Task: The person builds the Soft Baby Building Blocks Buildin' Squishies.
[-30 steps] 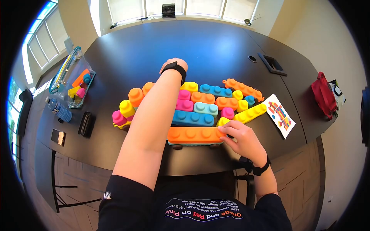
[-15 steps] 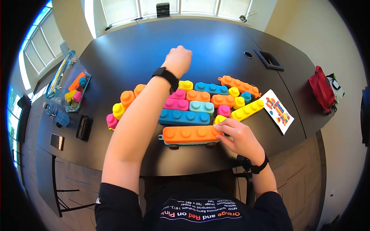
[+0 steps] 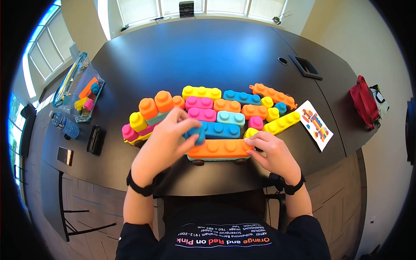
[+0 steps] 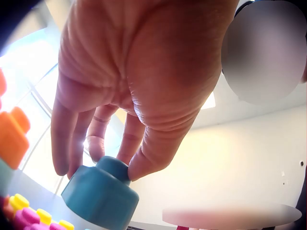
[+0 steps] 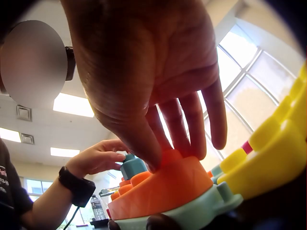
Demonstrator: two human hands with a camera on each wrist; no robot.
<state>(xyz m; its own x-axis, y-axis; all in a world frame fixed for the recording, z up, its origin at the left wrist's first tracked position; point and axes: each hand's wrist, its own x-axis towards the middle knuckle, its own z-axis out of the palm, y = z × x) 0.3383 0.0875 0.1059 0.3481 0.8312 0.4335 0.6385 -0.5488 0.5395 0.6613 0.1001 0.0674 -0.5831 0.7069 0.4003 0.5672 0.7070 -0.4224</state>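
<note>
My left hand (image 3: 161, 141) pinches a small blue one-stud block (image 4: 100, 199) by its stud. In the head view this block overlaps the left end of a long orange block (image 3: 219, 149). The orange block sits on a pale green wheeled base (image 5: 194, 211) near the table's front edge. With thumb and fingertips, my right hand (image 3: 275, 152) grips the end stud of the orange block. Just behind stands a long blue block (image 3: 221, 130), partly hidden by the left hand. A yellow block (image 3: 281, 124) slants off to the right of it.
Several pink, yellow and orange blocks (image 3: 201, 102) are grouped behind. A picture sheet (image 3: 316, 125) lies at the right. To the left are a clear bag (image 3: 86, 97) with blocks, a water bottle (image 3: 65, 124), a dark case (image 3: 94, 139) and a phone (image 3: 65, 156).
My left hand has come back from the far side of the blocks toward me, now with the small blue block. The right hand stays at the orange block's right end.
</note>
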